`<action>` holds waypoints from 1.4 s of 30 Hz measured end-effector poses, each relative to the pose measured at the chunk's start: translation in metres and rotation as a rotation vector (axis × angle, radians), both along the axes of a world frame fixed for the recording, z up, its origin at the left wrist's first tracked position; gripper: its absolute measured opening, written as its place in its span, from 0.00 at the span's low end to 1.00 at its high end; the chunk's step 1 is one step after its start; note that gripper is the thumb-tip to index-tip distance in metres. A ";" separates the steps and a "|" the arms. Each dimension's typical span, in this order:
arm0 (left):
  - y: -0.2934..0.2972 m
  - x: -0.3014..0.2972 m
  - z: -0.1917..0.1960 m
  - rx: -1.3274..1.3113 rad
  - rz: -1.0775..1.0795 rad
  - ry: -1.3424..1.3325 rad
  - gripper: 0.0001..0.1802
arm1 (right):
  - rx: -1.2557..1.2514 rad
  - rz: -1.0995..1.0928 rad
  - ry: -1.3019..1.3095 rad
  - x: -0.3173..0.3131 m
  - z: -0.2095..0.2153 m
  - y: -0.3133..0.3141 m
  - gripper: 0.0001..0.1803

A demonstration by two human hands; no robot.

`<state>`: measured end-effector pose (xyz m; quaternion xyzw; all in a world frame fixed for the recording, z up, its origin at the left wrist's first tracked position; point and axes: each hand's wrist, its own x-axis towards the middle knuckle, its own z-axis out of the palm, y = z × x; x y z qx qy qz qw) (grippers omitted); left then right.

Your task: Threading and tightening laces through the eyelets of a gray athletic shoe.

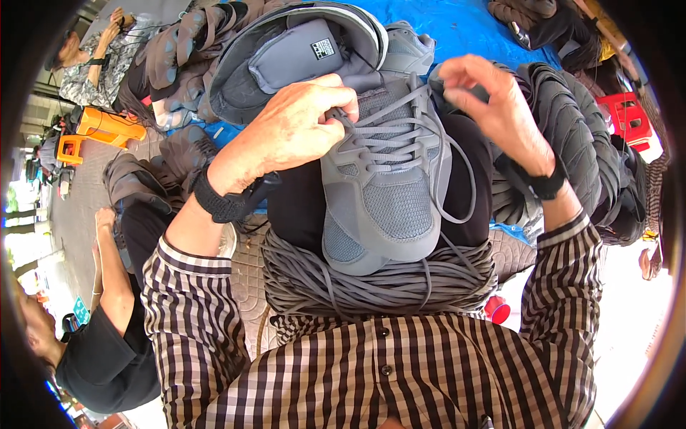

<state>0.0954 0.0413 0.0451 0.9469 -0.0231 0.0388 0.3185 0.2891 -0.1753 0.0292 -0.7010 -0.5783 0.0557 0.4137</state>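
Note:
A grey mesh sneaker (386, 193) lies across my lap, its toe toward me. A flat grey shoelace (391, 146) runs crosswise through its eyelets, and a loose loop hangs down the shoe's right side. My left hand (300, 121) is closed in a pinch at the upper left eyelet edge of the sneaker. To the right of the shoe's opening my right hand (480, 89) is raised, fingers curved and apart from the thumb, with nothing visible between them. Below the toe, a thick bundle of grey laces (357, 286) lies over my lap.
A grey bag (236, 86) stands beyond the sneaker, another grey shoe (411, 46) beside it. Piled grey shoes (564, 129) lie at right on a blue sheet (457, 25), near a red stool (629, 118). Orange stools (111, 125) and a person in black (114, 343) are at left.

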 end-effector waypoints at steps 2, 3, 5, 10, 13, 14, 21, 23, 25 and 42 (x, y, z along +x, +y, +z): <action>-0.003 0.003 0.006 0.011 0.000 0.034 0.10 | -0.019 0.116 0.035 -0.018 -0.004 -0.006 0.17; -0.005 0.005 0.008 0.053 -0.020 0.053 0.11 | 0.000 0.165 -0.038 -0.025 -0.003 -0.009 0.18; -0.006 0.009 0.014 0.097 -0.044 0.065 0.11 | 0.029 0.189 -0.226 -0.036 -0.003 -0.012 0.20; -0.002 0.033 0.022 0.057 0.015 -0.182 0.11 | 0.087 0.100 -0.088 -0.031 -0.014 -0.011 0.12; -0.004 0.052 0.019 -0.472 0.001 0.226 0.10 | 0.069 0.053 0.233 -0.031 -0.016 -0.007 0.07; -0.007 0.056 0.018 -0.535 -0.073 0.318 0.10 | 0.043 0.030 0.420 -0.030 -0.020 -0.007 0.05; -0.014 0.070 0.016 -0.554 -0.111 0.410 0.09 | 0.047 0.073 0.570 -0.029 -0.020 -0.002 0.05; -0.015 0.072 0.017 -0.563 -0.123 0.445 0.09 | 0.041 0.062 0.468 -0.032 -0.018 -0.001 0.06; -0.014 0.072 0.015 -0.554 -0.131 0.471 0.08 | 0.064 0.061 0.330 -0.034 -0.021 0.000 0.09; 0.014 -0.007 0.031 0.251 0.012 -0.129 0.11 | 0.070 0.077 0.595 -0.027 -0.012 -0.024 0.13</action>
